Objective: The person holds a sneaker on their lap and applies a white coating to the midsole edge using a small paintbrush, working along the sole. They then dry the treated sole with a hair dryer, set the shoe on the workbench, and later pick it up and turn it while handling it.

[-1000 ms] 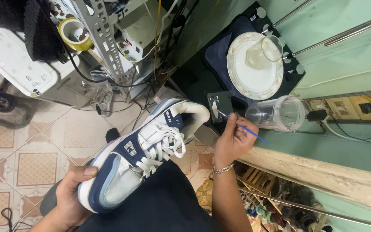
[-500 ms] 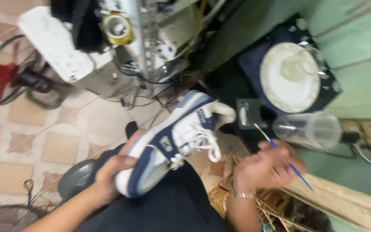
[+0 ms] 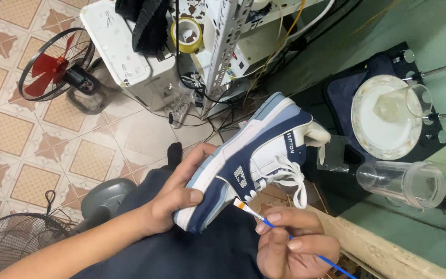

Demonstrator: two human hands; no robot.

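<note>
Far left, a red-bladed floor fan [image 3: 52, 67] stood on the patterned tile floor [image 3: 11, 129], and the wire guard of a second fan [image 3: 11, 248] showed at the bottom corner. A white plastic box [image 3: 125, 46] sat next to the red fan, with a black cloth [image 3: 148, 23] draped over it and a yellow tape roll [image 3: 188, 35] just beside. Tangled cables [image 3: 197, 93] hung off a white perforated metal frame [image 3: 223, 46] behind.

Left hand [image 3: 174, 199] was clenched around the toe end of a navy, light-blue and white sneaker [image 3: 254, 157], thumb on the side panel, fingers under the sole. The shoe was held tilted above the person's dark-trousered lap [image 3: 202, 253], heel up toward the right, white laces dangling.

Right hand [image 3: 290, 243] pinched a thin blue-handled paintbrush [image 3: 264, 222] between thumb and fingers; its bristle tip sat just beside the sneaker's lower side, contact unclear.

Further right, a clear plastic cup [image 3: 403, 183] lay on its side on the green surface [image 3: 419, 237]. Above it, a white round plate [image 3: 380, 121] rested on a dark tray [image 3: 347, 88], with a small clear glass [image 3: 414, 101] at the plate's edge.
</note>
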